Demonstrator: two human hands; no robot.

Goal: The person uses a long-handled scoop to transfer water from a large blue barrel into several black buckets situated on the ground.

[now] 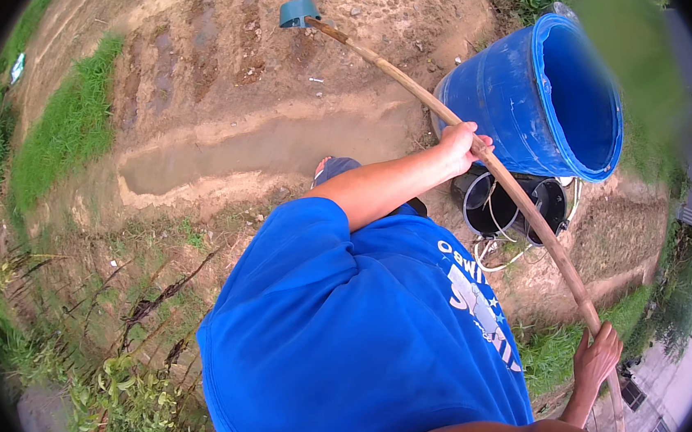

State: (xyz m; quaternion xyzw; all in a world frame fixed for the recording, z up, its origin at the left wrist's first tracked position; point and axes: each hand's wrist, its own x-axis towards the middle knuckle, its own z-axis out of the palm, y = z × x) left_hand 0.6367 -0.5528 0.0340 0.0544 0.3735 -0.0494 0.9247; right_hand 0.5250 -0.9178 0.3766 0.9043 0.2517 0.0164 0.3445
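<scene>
A long wooden pole [413,88] slants across the view from the upper middle to the lower right. At its far end is a dark green scoop [298,13], held out over the soil; its inside is hidden. My left hand [462,147], with the arm reaching across my body, is closed round the pole near its middle. Lower down, my right hand [597,356] grips the same pole close to its near end. Just beyond my left hand stands a large blue barrel [487,88], its wide mouth turned to the right in the view.
Two black buckets [489,203] with a pale hose [494,267] sit below the barrel. A shallow muddy channel [258,154] crosses the ground, with furrowed soil [204,51] beyond. Grass [75,124] grows at left, leafy plants [132,407] at lower left. A blurred green patch covers the upper right.
</scene>
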